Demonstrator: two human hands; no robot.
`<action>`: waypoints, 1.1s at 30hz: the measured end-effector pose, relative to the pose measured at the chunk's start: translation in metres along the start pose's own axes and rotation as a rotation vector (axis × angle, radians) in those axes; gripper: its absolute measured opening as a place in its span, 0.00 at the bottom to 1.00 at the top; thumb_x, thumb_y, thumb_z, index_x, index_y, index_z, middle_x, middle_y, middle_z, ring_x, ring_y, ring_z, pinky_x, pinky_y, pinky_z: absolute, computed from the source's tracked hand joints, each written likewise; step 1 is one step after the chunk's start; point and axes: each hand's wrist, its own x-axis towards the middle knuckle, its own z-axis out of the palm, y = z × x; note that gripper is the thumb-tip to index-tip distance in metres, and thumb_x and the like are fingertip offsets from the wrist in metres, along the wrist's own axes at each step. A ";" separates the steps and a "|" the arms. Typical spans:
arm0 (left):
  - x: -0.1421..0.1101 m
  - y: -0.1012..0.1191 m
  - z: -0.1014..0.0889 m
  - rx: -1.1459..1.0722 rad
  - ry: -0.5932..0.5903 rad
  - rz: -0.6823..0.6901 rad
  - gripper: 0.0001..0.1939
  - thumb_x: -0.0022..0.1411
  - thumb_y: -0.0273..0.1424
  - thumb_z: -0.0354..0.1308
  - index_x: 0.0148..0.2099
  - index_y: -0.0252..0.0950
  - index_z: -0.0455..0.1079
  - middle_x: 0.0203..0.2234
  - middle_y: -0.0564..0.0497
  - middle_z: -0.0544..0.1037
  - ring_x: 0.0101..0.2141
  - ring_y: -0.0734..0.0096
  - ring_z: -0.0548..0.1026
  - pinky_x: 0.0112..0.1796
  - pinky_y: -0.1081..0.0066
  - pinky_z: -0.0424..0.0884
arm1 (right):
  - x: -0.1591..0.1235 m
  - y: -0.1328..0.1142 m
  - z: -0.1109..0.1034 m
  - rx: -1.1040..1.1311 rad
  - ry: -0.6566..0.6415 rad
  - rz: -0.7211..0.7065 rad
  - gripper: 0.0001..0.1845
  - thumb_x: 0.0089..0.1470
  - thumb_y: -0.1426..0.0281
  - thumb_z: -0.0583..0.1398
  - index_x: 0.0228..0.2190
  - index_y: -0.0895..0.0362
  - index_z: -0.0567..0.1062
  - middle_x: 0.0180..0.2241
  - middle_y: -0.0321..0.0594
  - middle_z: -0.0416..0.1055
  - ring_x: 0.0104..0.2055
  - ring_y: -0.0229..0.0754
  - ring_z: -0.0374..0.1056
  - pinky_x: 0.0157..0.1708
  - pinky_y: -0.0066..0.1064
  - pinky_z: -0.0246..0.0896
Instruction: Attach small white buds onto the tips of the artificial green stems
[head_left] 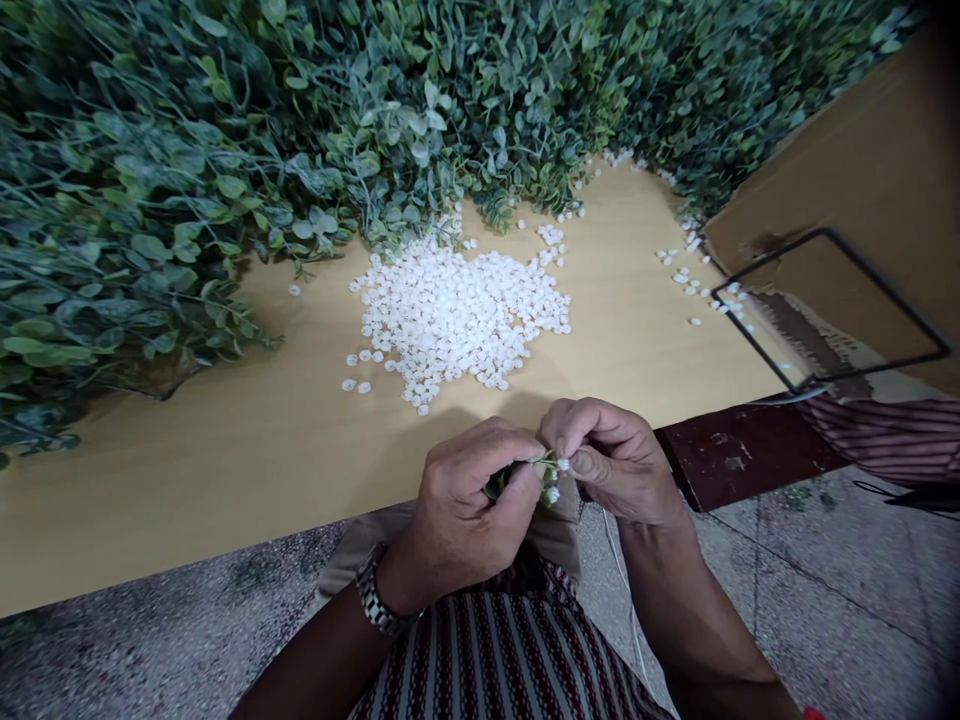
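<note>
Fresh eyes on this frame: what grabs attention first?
The bright pile of small white pieces in the middle of the tan table. Next, the mass of green foliage along its far side. Nearer, at the front edge, the left grip pinches a small sprig with white tips, the right grip touching it.

We see a small green sprig (551, 475), partly hidden in our grip, its thin stems (541, 461) pointing rightward and small white beads (553, 495) sitting at their tips.

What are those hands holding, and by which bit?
A small green sprig with white tips. The left hand pinches its stems; the right hand has its fingertips at one white tip, their exact grip hidden.
</note>
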 end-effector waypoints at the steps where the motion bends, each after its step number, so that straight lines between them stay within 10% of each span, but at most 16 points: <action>1: 0.000 0.000 0.000 -0.004 0.000 0.001 0.08 0.53 0.14 0.54 0.30 0.31 0.69 0.22 0.49 0.75 0.25 0.76 0.71 0.27 0.74 0.70 | 0.000 0.000 0.000 -0.003 -0.006 -0.001 0.01 0.52 0.73 0.62 0.30 0.56 0.75 0.26 0.35 0.67 0.27 0.33 0.62 0.26 0.26 0.58; 33: -0.008 -0.005 -0.002 0.129 -0.014 0.019 0.07 0.56 0.17 0.55 0.29 0.31 0.69 0.20 0.50 0.75 0.22 0.76 0.72 0.24 0.76 0.69 | 0.004 -0.007 0.003 -0.264 -0.044 0.028 0.02 0.52 0.72 0.62 0.29 0.57 0.73 0.24 0.34 0.65 0.25 0.33 0.60 0.25 0.26 0.58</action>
